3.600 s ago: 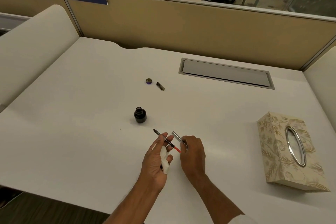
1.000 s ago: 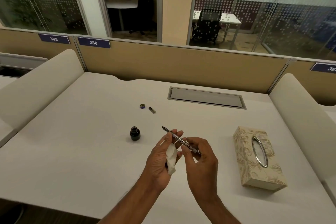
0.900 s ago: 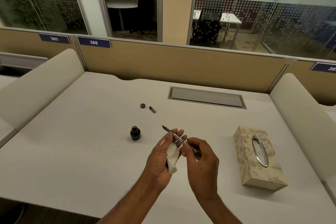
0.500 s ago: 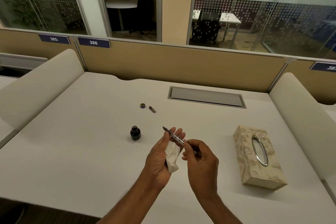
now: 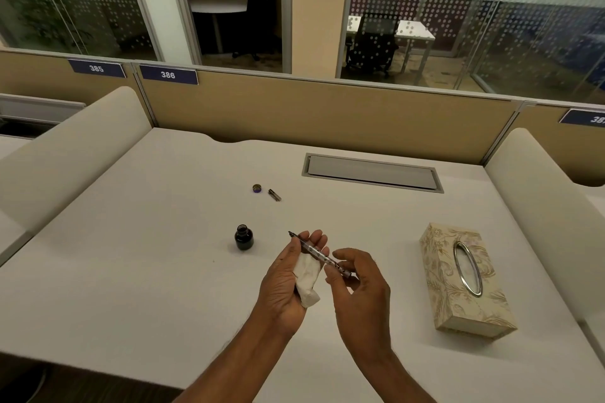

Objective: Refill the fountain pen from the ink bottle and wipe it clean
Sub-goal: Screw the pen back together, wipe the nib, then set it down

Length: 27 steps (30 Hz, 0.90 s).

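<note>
I keep the fountain pen above the tabletop, nib angled toward the open ink bottle. My left hand pinches its front and cradles one crumpled tissue in the palm, ready for wiping. My right hand has its grip closed around the rear end, probably seating the barrel. I count one pen, one bottle, one bottle cap, one pen cap, one tissue box.
</note>
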Motion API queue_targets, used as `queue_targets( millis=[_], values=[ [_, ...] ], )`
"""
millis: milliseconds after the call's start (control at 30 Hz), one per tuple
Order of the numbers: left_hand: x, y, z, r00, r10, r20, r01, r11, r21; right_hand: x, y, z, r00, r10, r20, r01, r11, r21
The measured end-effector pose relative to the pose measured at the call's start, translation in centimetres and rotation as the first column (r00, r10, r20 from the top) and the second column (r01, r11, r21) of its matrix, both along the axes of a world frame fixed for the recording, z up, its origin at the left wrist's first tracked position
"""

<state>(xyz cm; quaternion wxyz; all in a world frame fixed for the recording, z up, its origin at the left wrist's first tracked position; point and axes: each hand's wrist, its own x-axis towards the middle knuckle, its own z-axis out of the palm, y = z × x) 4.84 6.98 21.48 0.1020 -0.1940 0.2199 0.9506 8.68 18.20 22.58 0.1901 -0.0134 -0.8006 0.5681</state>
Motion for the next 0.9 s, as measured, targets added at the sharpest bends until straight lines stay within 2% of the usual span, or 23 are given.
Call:
queue_targets(
  millis=[100,233,433,600,800,900],
  values=[
    [0.11,0.02,0.06,1.000,0.006,0.005,-0.006,1.000,0.016,0.03,-0.04,-0.23,1.000,-0.027,0.004,0.027,1.000,0.012],
    [0.02,0.04,-0.02,1.000,0.005,0.002,-0.005,1.000,-0.002,-0.10,-0.29,-0.40,0.998,-0.019,0.065,0.023,0.997,-0.072],
    [0.16,0.05,-0.31,1.000,0.017,0.008,-0.017,1.000,0.015,0.34,-0.33,-0.27,1.000,-0.010,0.010,0.011,0.999,-0.035],
    [0.19,0.11,-0.37,1.000,0.014,0.009,-0.014,1.000,0.009,-0.02,-0.59,-0.24,0.996,-0.009,0.088,0.021,0.991,-0.135],
    [0.17,0.15,-0.24,1.000,0.019,0.010,-0.019,0.999,0.040,0.49,-0.69,-0.01,1.000,-0.022,0.022,0.023,0.998,-0.065],
    [0.14,0.26,-0.09,1.000,0.015,0.007,-0.016,0.999,0.040,0.18,-0.70,0.04,0.996,-0.039,0.079,0.051,0.986,-0.157]
  ],
)
